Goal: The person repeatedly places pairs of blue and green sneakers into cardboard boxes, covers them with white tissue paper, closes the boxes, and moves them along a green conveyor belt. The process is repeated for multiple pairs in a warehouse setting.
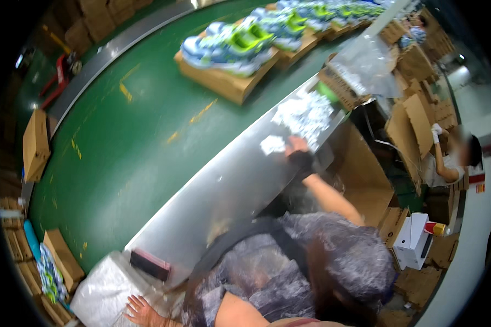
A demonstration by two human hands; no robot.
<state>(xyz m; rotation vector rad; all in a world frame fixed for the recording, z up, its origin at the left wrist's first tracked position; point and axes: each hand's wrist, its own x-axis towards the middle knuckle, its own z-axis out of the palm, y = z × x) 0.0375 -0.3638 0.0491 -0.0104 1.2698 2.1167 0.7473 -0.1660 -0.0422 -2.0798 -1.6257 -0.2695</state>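
My right hand (pixel 298 148), with a black band or half glove around the wrist, reaches over a metal worktable (pixel 218 185). Its fingers are stretched out, slightly blurred, between a large heap of small white pieces (pixel 305 117) and a smaller white clump (pixel 273 144). Whether the fingertips press on any piece is too blurred to tell. Down at the lower left, my left hand (pixel 141 312) has its fingers spread against a bundle in clear plastic (pixel 106 286). A dark reddish flat box (pixel 150 265) lies at the table's near end beside that bundle.
Beyond the table, cardboard trays (pixel 223 79) of blue-white and lime shoes (pixel 245 41) line the green floor (pixel 131 147). An open carton (pixel 363 163) stands to the right of my right arm. Further right, a co-worker (pixel 450 158) handles cardboard. A white box (pixel 412 242) sits nearer.
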